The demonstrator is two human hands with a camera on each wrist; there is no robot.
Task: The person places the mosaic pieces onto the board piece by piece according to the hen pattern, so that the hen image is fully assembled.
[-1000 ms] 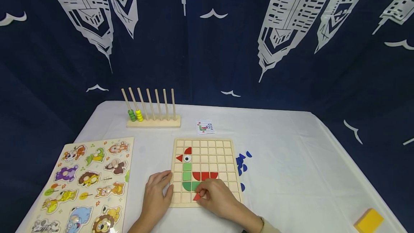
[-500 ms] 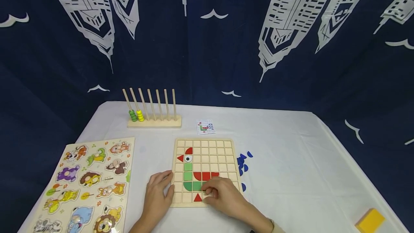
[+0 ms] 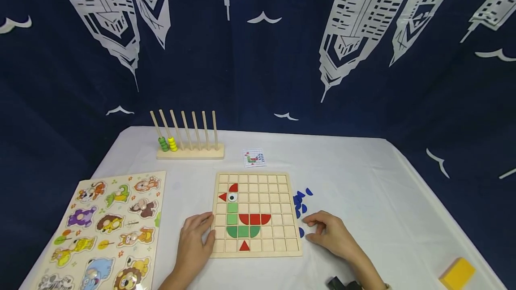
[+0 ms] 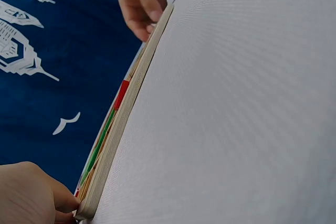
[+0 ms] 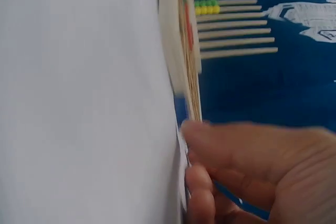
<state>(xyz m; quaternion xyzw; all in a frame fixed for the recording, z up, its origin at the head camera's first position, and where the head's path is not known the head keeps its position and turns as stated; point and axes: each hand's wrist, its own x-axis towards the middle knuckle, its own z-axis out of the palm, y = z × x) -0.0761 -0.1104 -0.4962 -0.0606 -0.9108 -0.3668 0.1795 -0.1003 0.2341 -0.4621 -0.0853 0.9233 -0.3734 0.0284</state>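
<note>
A wooden grid board [image 3: 278, 247] lies on the table, with red, green and white pieces laid out in a bird shape. At its left edge rests my left hand [image 3: 194, 240], fingers and thumb touching the rim; in the left wrist view this hand [image 4: 31, 195] is at the board's corner. Past the right edge, my right hand [image 3: 332, 236] has thumb and index finger apart beside a blue rounded piece [image 3: 301, 232]. No piece shows between those fingertips. Other blue pieces [image 3: 298, 200] lie in a loose pile just above. A red triangle [image 3: 244, 246] sits in the bottom row.
A small picture card [image 3: 255, 158] lies behind the board. Farther left stands a wooden peg rack [image 3: 191, 153] with green and yellow beads. An animal puzzle board [image 3: 114, 232] covers the left side, and a yellow block [image 3: 457, 274] is at the right front.
My right hand has let go of the red triangle, leaving it in the bottom row, and moved right, off the board, to the blue pieces. My left hand has stayed at the edge.
</note>
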